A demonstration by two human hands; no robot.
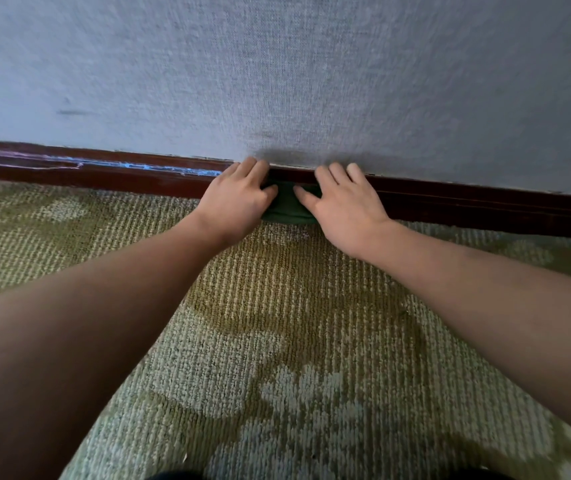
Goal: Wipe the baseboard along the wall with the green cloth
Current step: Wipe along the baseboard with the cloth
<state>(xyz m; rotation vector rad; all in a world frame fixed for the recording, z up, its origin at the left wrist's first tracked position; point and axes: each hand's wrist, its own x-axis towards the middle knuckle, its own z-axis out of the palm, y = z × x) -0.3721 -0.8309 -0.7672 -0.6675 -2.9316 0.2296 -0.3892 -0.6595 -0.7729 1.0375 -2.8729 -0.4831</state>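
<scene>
Both hands on the green cloth (287, 209), which is bunched against the face of the dark wooden baseboard (484, 202), where it meets the carpet (277, 341). Left hand (239, 199) and right hand (342, 206) are flat: fingers (337, 171) near-straight with tips up at the baseboard's top edge by the grey wall (311, 81), thumbs on the cloth, pressing rather than gripping.

Progress looks mid-wipe. A blue streak (159, 167) and pale scuffs show on the stretch to the left, so that part looks undone. The right stretch looks darker, but cannot tell if it has been wiped.
</scene>
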